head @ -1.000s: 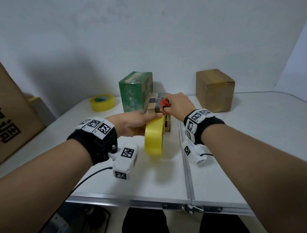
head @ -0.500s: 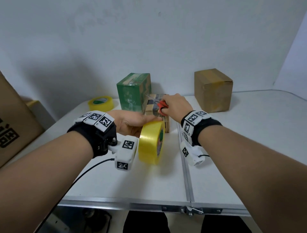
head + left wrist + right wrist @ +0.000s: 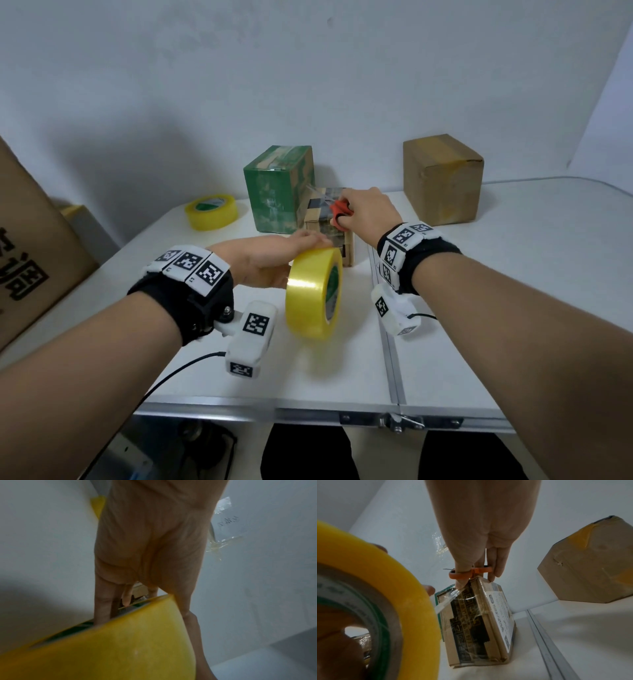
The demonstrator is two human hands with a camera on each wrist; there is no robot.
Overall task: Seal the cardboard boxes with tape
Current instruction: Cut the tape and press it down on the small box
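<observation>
My left hand grips a big yellow tape roll held on edge just above the table, fingers through its core. A clear strip of tape runs from the roll to the top of a small cardboard box that bears a printed label. My right hand holds orange-handled scissors over the far end of that box, thumb and fingers through the loops. The blades are mostly hidden.
A green box stands behind the small one, a taped brown box at the back right. A second yellow tape roll lies at the back left. A large carton stands beside the table's left edge. A metal seam splits the tabletop.
My left hand has turned the roll so that more of its outer band faces me and drawn it slightly nearer. The right hand with the scissors stays at the small box.
</observation>
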